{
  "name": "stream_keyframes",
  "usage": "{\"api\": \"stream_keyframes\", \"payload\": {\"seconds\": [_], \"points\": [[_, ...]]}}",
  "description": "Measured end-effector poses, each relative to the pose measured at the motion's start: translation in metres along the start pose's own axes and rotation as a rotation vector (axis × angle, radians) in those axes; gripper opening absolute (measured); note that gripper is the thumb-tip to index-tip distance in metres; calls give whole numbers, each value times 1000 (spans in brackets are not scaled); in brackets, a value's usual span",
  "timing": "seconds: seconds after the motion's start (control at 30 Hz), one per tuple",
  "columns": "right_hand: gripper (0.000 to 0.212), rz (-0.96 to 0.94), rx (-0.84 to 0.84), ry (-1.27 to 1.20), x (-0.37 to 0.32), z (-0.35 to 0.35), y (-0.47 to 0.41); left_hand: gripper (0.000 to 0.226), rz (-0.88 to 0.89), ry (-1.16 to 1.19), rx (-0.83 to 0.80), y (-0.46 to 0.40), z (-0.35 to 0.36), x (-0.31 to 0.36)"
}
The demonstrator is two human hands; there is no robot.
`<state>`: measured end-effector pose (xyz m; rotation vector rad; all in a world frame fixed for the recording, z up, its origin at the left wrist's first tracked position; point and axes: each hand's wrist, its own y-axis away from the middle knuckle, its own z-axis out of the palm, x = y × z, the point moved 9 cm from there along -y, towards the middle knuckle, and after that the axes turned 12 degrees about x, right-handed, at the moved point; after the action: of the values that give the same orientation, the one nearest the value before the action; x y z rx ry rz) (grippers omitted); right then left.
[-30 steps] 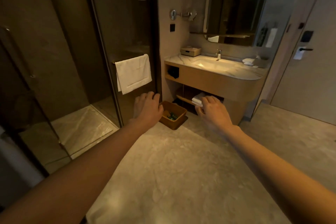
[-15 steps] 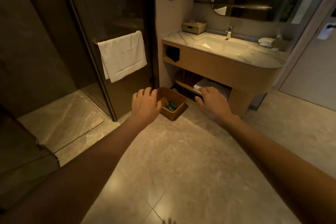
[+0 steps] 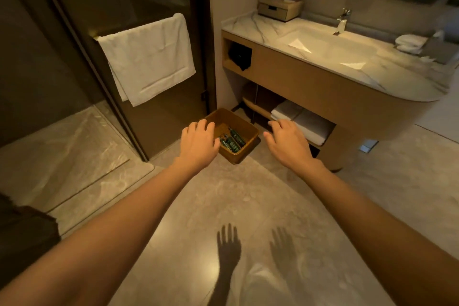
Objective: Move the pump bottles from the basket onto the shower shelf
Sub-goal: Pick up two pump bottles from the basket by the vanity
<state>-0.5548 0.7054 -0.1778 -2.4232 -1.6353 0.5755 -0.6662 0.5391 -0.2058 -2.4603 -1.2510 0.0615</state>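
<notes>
A brown rectangular basket [image 3: 244, 150] stands on the floor between the shower's glass panel and the vanity. Dark green pump bottles [image 3: 233, 141] lie on their sides inside it. My left hand [image 3: 197, 145] hovers over the basket's left rim with fingers spread and holds nothing. To the right of the basket, my right hand [image 3: 288, 143] is stretched out palm down, fingers apart and empty. No shower shelf is visible; the shower interior behind the glass is dark.
A white towel [image 3: 149, 59] hangs on the glass panel's bar. The vanity [image 3: 323, 87] with sink and tap [image 3: 344, 21] stands at the right, folded towels [image 3: 303, 120] on its lower shelf. The shower floor [image 3: 57, 154] opens at the left.
The view has tilted down and come closer to the basket. Both hands have stayed outstretched and now flank the basket, the left one over its rim. Nothing was picked up.
</notes>
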Motion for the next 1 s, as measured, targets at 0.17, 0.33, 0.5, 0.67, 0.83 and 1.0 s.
{"api": "stream_keyframes", "payload": {"seconds": [0.17, 0.33, 0.5, 0.67, 0.83, 1.0], "points": [[45, -14, -62, -23, 42, 46, -91, 45, -24, 9, -23, -92, 43, 15], [45, -8, -250, -39, 68, 124, -133, 45, -93, 28, -182, -115, 121, 13], [44, -25, -355, -33, 83, 193, -188, 45, -154, 2, -271, -164, 184, -18], [45, -8, -362, -45, 92, 241, -274, 44, -188, 3, -272, -244, 229, -48], [34, -47, -306, -116, 88, 282, -321, 44, -246, 22, -349, -277, 279, -63], [36, -41, -438, -150, 113, 350, -352, 51, -340, 70, -417, -299, 337, -67]]}}
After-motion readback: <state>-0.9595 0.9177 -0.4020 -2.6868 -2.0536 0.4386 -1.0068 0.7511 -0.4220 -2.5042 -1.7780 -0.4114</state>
